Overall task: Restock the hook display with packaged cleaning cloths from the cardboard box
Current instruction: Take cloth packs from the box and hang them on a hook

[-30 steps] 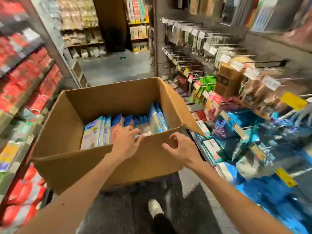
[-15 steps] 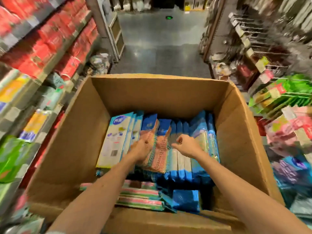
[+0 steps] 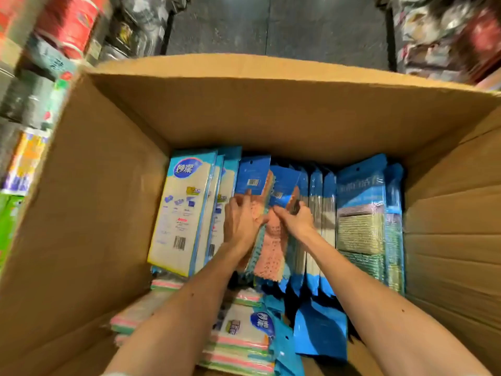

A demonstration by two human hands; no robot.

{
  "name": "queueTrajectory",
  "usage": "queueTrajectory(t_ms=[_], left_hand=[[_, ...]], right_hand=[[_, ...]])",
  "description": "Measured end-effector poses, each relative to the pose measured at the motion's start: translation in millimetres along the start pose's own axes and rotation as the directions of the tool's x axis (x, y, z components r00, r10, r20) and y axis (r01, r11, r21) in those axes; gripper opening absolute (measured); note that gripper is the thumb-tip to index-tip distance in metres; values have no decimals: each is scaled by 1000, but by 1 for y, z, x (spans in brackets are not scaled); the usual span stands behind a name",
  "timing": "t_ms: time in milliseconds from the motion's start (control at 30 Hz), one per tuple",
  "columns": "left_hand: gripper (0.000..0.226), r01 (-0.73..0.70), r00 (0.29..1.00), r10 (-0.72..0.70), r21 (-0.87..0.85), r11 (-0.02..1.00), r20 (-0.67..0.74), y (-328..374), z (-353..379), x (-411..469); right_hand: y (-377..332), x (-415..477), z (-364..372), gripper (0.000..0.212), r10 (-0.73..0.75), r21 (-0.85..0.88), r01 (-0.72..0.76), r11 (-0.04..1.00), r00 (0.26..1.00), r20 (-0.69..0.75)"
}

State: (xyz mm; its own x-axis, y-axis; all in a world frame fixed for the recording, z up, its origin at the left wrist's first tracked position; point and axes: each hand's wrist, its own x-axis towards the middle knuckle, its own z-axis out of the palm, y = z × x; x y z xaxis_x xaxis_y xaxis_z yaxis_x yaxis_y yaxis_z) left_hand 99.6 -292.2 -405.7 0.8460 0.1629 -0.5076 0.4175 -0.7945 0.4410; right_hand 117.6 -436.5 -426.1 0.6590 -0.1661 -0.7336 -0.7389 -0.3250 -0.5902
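Now both your hands are down inside the large brown cardboard box (image 3: 113, 185), close together near the middle of the standing row of packs. Your left hand (image 3: 241, 222) curls its fingers round the pink cleaning cloth pack with a blue card header (image 3: 253, 180). Your right hand (image 3: 298, 221) pinches the neighbouring pink cloth pack (image 3: 284, 185) just below its barcode. The two packs lean against each other, and your hands nearly touch.

Towards the box's left wall stand tilted cream packs with light-blue tops (image 3: 184, 213). Towards the right wall stand blue-framed packs of green and grey striped cloths (image 3: 360, 229), with thin blue packs (image 3: 315, 213) between them and your right hand. Along the near edge, pink-and-green striped packs (image 3: 244, 346) lie flat. Blurred shop shelves (image 3: 67, 25) flank the grey floor (image 3: 271, 23) beyond the far wall.
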Motion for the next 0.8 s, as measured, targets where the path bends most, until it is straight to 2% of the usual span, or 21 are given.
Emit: queueTrajectory(t_ms=[67,167,200,300,433,567,700,800], left_hand=[[69,-37,999,37,18,999,-22,-2,-1,0],[63,-60,998,60,-3,998,-18,-9,-8,-4],[62,-84,996,84,-7,996,-4,-9,-12,-9],[62,-182,982,183,-24,983,38,-14,-24,-29],[64,-276,953,281,-56,960,116,-19,-48,-48],[64,-261,940,299,-219,940,164,-14,-90,-71],[58,-334,920,386,-374,865,73,-7,-141,-104],[65,-366,897,441,-509,779,29,-10,-179,-134]], right_hand=[[2,1,1,35,31,30,-32,999,999,12],[6,-7,0,55,77,72,-79,994,996,39],[7,-14,0,50,86,105,-91,990,995,53],[9,-41,-3,17,97,205,-113,972,992,85],[5,-79,-10,21,53,252,-76,965,994,97],[-20,-123,-23,21,15,307,-36,951,997,70],[-59,-185,-25,25,-72,301,78,951,997,-30],[-85,-242,-19,24,-145,358,166,919,986,-86]])
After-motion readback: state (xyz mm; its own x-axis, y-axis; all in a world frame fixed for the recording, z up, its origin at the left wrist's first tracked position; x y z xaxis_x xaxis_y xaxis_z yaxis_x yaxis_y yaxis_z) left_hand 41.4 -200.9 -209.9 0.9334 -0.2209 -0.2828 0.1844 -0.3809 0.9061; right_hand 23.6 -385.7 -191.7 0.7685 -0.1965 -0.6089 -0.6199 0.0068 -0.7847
